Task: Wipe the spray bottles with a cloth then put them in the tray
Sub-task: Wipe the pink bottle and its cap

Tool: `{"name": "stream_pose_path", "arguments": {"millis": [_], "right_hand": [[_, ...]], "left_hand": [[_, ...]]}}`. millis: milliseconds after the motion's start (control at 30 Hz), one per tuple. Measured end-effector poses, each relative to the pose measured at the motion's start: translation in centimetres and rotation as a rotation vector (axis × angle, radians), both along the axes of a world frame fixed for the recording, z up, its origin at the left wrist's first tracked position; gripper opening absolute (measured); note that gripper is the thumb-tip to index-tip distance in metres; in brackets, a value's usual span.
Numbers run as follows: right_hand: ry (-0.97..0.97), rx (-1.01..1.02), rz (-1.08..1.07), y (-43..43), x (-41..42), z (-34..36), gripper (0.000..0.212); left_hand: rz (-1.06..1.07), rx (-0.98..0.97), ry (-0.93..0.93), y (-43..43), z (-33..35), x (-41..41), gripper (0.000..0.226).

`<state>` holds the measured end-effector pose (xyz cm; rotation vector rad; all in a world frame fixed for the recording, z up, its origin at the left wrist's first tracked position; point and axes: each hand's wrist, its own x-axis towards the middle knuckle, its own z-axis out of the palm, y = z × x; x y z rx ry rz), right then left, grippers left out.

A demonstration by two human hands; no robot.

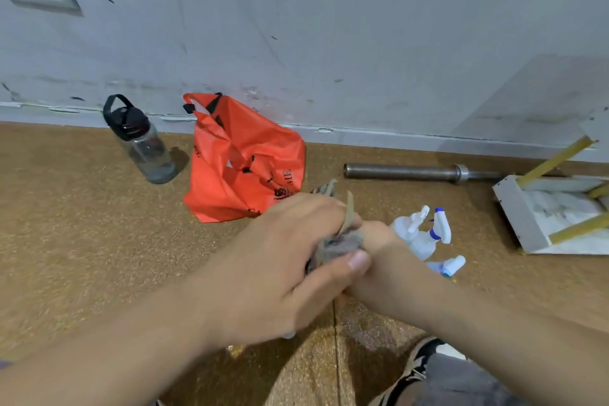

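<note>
Far left by the wall, water bottle (141,142), then orange bag (244,161). Centre: left hand (280,260), fingers and thumb curled tight round the grey cloth (341,244), pressed against the right hand (379,239), whose fingers are hidden, cannot tell. Just right, spray bottles (418,241) lying on the floor, apart from the white tray (517,211).

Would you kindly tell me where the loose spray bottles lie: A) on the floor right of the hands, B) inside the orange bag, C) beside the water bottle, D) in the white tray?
A: the spray bottles lie on the floor, right of the right hand and short of the white tray.
</note>
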<state>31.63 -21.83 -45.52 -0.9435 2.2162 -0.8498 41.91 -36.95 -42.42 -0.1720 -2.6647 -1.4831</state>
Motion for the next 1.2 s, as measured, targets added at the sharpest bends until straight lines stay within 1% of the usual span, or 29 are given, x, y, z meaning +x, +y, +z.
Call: {"name": "stream_pose_path", "arguments": {"millis": [33,67,100,133,167,200,267,300,333,400,433,500,533,600,633,667,700,733,767,800,833,867,933,967,1000,1033,1067,1133,1200], "right_hand": [[-0.022,-0.061,-0.014,-0.2,0.0,0.2,0.037],[-0.022,-0.157,-0.012,-0.3,0.2,0.4,0.040],[-0.075,-0.252,-0.016,-0.3,0.5,1.0,0.043],[-0.155,-0.326,-0.013,0.0,0.6,1.2,0.046],[-0.217,-0.348,-0.007,0.4,0.6,1.7,0.046],[-0.230,-0.341,0.006,0.5,0.5,1.9,0.044],[-0.167,-0.287,0.031,0.5,0.5,1.9,0.041],[-0.168,-0.263,0.036,0.4,0.6,1.8,0.040],[-0.197,-0.259,0.029,0.4,0.9,1.9,0.039],[-0.309,-0.281,-0.005,0.5,1.1,1.7,0.038],[-0.376,-0.303,-0.025,0.5,1.0,1.7,0.037],[-0.487,-0.321,-0.083,0.4,0.8,1.8,0.034],[-0.457,-0.309,-0.077,0.3,0.7,1.6,0.033],[-0.326,-0.267,-0.039,0.2,0.6,1.8,0.037],[-0.287,-0.248,-0.036,0.2,0.5,1.9,0.043],[-0.237,-0.221,-0.028,0.4,0.3,1.7,0.048],[-0.171,-0.174,-0.001,0.7,0.2,1.6,0.046],[-0.124,-0.155,0.027,0.7,0.2,1.6,0.037],[-0.070,-0.147,0.058,1.0,0.0,1.5,0.029],[-0.070,-0.130,0.050,1.0,0.0,1.3,0.027],[-0.086,-0.119,0.031,0.9,0.0,1.3,0.026],[-0.131,-0.126,-0.011,0.6,0.1,1.5,0.029],[-0.247,-0.217,-0.064,0.2,0.2,1.6,0.035],[-0.294,-0.249,-0.075,0.3,0.0,1.3,0.036],[-0.334,-0.267,-0.081,0.3,0.0,1.3,0.030],[-0.350,-0.259,-0.081,0.4,-0.1,1.1,0.017],[-0.367,-0.248,-0.074,0.6,-0.1,0.9,0.003],[-0.402,-0.230,-0.097,0.9,-0.1,0.3,0.016],[-0.483,-0.230,-0.157,1.0,-0.2,0.2,0.017]], "left_hand": [[0.031,0.045,-0.048,-0.3,-0.5,-0.3,0.041],[0.094,0.186,-0.111,-0.1,-0.2,-0.3,0.041],[0.154,0.319,-0.088,-0.3,-0.1,-0.8,0.041],[0.217,0.416,-0.138,-0.8,-0.4,-1.2,0.040],[0.277,0.426,-0.163,-1.2,-0.6,-1.7,0.041],[0.300,0.378,-0.197,-1.6,-0.8,-1.9,0.042],[0.304,0.280,-0.256,-2.4,-1.4,-2.1,0.048],[0.333,0.262,-0.281,-2.9,-1.7,-2.3,0.051],[0.394,0.282,-0.298,-3.2,-1.9,-2.4,0.053],[0.554,0.411,-0.292,-3.8,-1.8,-2.6,0.055],[0.604,0.483,-0.261,-3.7,-1.3,-2.8,0.057],[0.614,0.521,-0.151,-3.2,0.3,-2.9,0.060],[0.557,0.501,-0.066,-2.6,1.2,-2.7,0.059],[0.383,0.461,0.077,-1.1,1.9,-1.8,0.052],[0.267,0.350,0.145,-0.5,1.7,-1.0,0.047],[0.156,0.156,0.182,0.0,1.3,-0.3,0.043],[0.055,-0.099,0.221,0.2,0.6,0.2,0.041],[-0.017,-0.296,0.248,0.3,-0.4,0.3,0.038],[-0.045,-0.358,0.237,0.3,-1.0,0.2,0.035],[-0.028,-0.322,0.233,0.1,-1.7,0.1,0.033],[-0.007,-0.244,0.237,0.1,-2.0,-0.1,0.033],[0.025,-0.123,0.209,0.0,-2.2,-0.3,0.036],[0.136,0.163,0.075,0.0,-2.3,-0.5,0.044],[0.202,0.343,-0.026,0.0,-2.2,-0.7,0.046],[0.268,0.494,-0.119,0.0,-2.5,-0.8,0.046],[0.321,0.569,-0.189,0.1,-2.5,-1.0,0.045],[0.364,0.571,-0.233,0.2,-2.7,-1.1,0.043],[0.430,0.584,-0.321,-0.1,-2.9,-1.7,0.045],[0.506,0.633,-0.351,-0.8,-3.1,-2.5,0.051]]}}
